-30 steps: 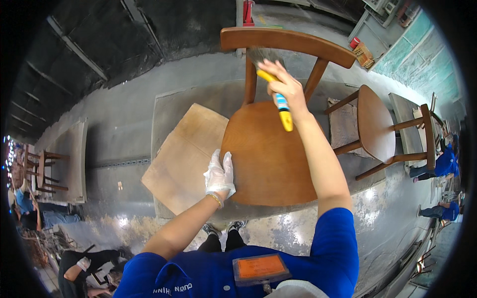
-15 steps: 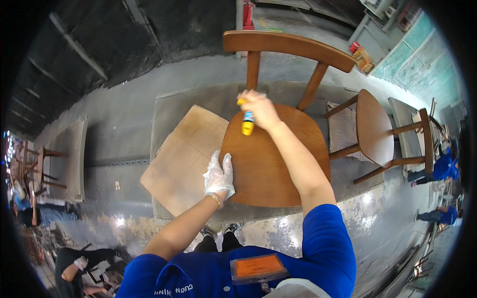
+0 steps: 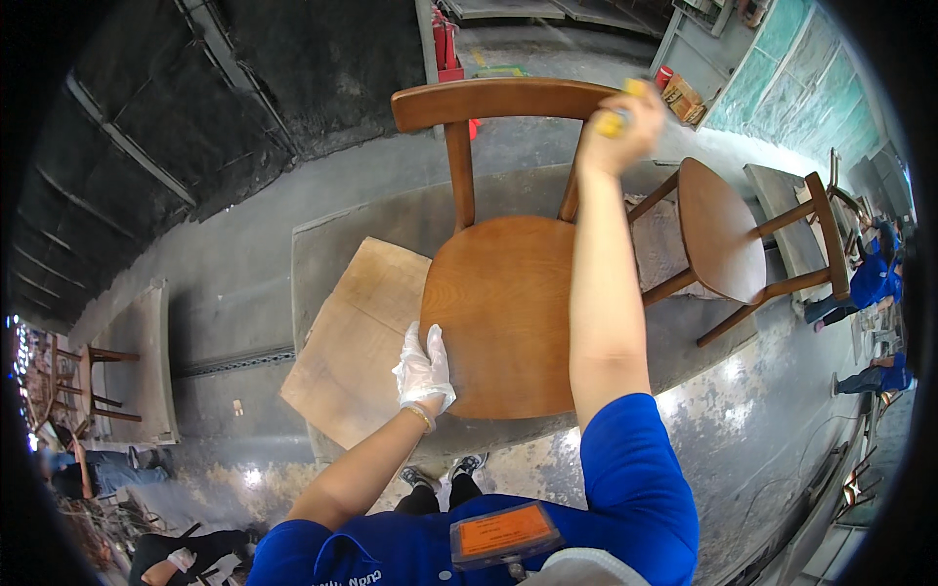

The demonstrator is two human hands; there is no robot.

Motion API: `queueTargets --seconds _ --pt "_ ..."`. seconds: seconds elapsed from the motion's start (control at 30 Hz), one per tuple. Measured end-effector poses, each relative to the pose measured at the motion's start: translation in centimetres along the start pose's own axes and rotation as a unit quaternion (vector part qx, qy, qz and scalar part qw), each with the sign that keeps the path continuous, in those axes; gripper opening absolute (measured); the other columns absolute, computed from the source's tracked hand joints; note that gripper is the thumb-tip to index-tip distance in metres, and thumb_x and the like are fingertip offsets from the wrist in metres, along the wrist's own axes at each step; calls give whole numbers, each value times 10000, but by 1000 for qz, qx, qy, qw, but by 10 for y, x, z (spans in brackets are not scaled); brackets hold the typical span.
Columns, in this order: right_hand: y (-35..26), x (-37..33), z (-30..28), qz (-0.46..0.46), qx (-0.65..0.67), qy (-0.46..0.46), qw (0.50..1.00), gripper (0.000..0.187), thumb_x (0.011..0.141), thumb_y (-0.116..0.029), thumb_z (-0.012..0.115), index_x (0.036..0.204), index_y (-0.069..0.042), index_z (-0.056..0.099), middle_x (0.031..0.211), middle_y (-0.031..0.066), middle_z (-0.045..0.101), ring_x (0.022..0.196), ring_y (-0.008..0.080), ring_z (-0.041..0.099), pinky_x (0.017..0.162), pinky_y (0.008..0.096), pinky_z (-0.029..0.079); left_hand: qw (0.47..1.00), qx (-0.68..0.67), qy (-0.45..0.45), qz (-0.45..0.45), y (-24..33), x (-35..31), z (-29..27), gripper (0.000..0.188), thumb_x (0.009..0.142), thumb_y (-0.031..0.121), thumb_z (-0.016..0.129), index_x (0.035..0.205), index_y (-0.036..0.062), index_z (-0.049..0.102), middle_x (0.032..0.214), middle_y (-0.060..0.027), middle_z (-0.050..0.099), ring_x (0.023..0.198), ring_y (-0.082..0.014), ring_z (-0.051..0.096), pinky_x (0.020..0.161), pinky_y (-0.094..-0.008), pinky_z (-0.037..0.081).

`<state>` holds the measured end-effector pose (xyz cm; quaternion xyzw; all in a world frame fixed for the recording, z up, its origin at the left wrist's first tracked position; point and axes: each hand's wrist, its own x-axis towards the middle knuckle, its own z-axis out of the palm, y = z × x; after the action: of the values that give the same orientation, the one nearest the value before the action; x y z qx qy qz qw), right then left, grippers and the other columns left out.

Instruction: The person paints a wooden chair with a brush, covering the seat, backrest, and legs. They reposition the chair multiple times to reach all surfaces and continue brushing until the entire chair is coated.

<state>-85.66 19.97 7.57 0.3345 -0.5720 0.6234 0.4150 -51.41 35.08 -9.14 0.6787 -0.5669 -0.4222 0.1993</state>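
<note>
A brown wooden chair [image 3: 503, 313] stands upright, its rounded seat toward me and its curved backrest [image 3: 508, 99] at the far side. My left hand [image 3: 423, 371], in a clear plastic glove, lies against the seat's left edge with its fingers stretched out. At the right end of the backrest is my bare right hand [image 3: 627, 132], closed around a short yellow tube-shaped thing [image 3: 614, 122]. Motion blurs this hand, and its fingers partly hide what it holds; whether it touches the backrest, I cannot tell.
The chair stands on a grey platform [image 3: 327, 249] with a cardboard sheet [image 3: 357, 342] at left. A second wooden chair [image 3: 723, 230] lies tipped to the right. Further left, another chair [image 3: 93, 386] rests by a board. People in blue [image 3: 870, 283] are at far right.
My right hand has moved from above the seat's far part up and right to the backrest's end, still gripping the yellow thing. My left hand stays at the seat's edge.
</note>
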Motion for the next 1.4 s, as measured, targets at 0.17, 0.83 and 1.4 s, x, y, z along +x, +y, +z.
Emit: queueTargets --seconds 0.17,0.83,1.4 --pt "-130 -85 45 -17 261 -224 939 163 716 -5 760 717 -118 642 1188 107 711 1107 318 693 899 398 568 1000 15 10 5 3 -2 0 668 1041 529 505 1546 97 436 1417 -276 591 1312 -445 567 1089 -469 452" --pt "116 -120 -116 -58 11 -690 721 155 684 49 714 723 -54 605 1204 117 733 1122 333 701 999 401 554 999 -19 10 24 -3 0 -3 688 1035 514 525 1507 16 470 1358 -280 637 1295 -428 593 1082 -453 458" --pt "-35 -174 -26 -202 172 -546 795 84 770 -69 700 734 -85 626 1338 78 690 1283 321 623 1104 399 503 999 -14 -20 33 -7 2 -4 703 1027 532 542 1550 84 404 1475 -264 545 1321 -442 560 1097 -471 456"
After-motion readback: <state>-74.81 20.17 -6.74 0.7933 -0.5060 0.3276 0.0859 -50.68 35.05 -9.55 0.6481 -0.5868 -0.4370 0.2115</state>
